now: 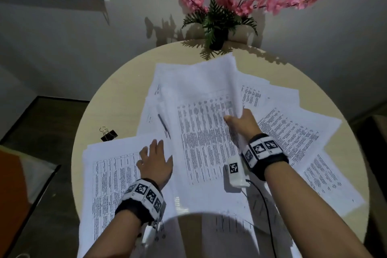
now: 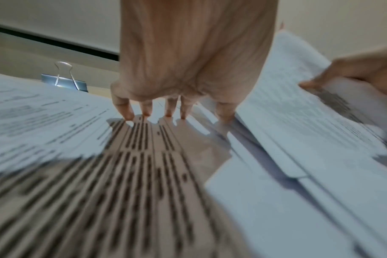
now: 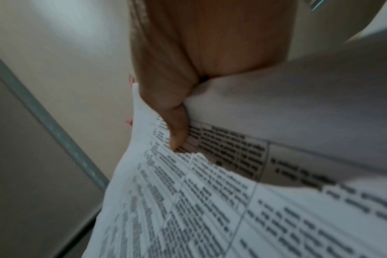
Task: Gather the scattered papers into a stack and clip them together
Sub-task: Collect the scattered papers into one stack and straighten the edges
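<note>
1. Left of the pen [image 1: 164, 125], my left hand [image 1: 155, 164] lay flat, fingers straight, on one printed sheet [image 1: 109, 176].
2. Right of the pen, my right hand [image 1: 243, 122] pinched one lifted sheet [image 1: 201, 94].
3. One binder clip [image 1: 108, 133] sat left of the pen on the round table [image 1: 117, 98]; the scattered papers [image 1: 293, 132] overlapped too much to count.

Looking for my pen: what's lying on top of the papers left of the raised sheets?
A dark pen lies on the papers. Its lower end goes under the raised sheets gripped by the right hand.

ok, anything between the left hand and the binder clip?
Only printed paper and a strip of bare table, in the head view. Left hand rests on that sheet; binder clip lies just past its edge.
</note>
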### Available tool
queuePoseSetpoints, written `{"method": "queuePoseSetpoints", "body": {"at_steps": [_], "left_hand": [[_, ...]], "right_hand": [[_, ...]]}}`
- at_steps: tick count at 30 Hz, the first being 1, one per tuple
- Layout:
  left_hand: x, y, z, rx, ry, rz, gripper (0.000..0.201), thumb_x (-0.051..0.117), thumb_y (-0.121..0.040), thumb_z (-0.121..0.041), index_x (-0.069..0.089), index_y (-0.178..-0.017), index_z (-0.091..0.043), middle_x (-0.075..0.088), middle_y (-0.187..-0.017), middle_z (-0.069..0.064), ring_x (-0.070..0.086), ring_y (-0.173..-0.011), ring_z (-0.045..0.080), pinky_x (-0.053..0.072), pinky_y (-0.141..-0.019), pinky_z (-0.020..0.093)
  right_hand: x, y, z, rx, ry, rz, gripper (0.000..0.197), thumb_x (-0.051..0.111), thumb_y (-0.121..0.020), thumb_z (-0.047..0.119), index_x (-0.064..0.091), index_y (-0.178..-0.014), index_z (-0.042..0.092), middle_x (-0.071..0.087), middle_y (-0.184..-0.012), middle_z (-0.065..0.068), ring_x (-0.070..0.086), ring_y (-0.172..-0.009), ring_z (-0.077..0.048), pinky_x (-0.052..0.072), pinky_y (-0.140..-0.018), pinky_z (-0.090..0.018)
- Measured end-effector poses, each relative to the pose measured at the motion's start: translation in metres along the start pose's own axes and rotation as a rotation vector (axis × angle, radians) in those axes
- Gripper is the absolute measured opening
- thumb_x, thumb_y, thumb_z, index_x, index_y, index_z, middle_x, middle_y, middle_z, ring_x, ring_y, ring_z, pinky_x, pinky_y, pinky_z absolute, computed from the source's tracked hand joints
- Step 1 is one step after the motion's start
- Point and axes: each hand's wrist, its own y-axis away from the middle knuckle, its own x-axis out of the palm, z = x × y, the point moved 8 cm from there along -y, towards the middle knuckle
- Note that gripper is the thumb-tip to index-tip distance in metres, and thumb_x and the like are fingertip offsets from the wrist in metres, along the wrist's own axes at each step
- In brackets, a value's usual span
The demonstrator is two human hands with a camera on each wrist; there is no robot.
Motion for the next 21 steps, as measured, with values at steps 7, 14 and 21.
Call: {"method": "queuePoseSetpoints", "body": {"at_steps": [7, 14, 21], "left_hand": [[-0.079, 0.017, -0.059, 0.104, 1.174, -0.006, 0.019, 0.047, -0.094, -0.023, 0.051, -0.098, -0.004, 0.045, -0.068, -0.002, 0.044, -0.064, 0.012, 0.052, -0.058, 0.020], [-0.172, 0.041, -0.102, 0.454, 1.028, -0.433, 0.010, 0.064, -0.082, -0.005, 0.063, -0.089, -0.011, 0.065, -0.079, 0.002, 0.061, -0.074, 0.014, 0.049, -0.071, 0.024], [-0.226, 0.081, -0.118, 0.700, 1.200, -0.513, 0.015, 0.068, -0.080, -0.008, 0.063, -0.089, -0.019, 0.072, -0.069, -0.026, 0.064, -0.071, -0.009, 0.050, -0.073, 0.013]], "right_hand": [[-0.022, 0.044, 0.040, -0.141, -0.428, 0.133, 0.016, 0.060, -0.084, -0.002, 0.050, -0.093, 0.007, 0.063, -0.071, 0.002, 0.062, -0.060, -0.002, 0.047, -0.047, -0.009], [-0.054, 0.063, 0.069, -0.286, -0.579, -0.156, 0.036, 0.058, -0.087, 0.004, 0.042, -0.120, 0.008, 0.057, -0.105, -0.005, 0.058, -0.090, -0.012, 0.053, -0.077, -0.020], [-0.090, 0.099, 0.106, -0.459, -0.558, -0.398, 0.081, 0.064, -0.080, 0.029, 0.022, -0.141, -0.002, 0.042, -0.142, -0.018, 0.040, -0.132, -0.027, 0.031, -0.115, -0.042]]}}
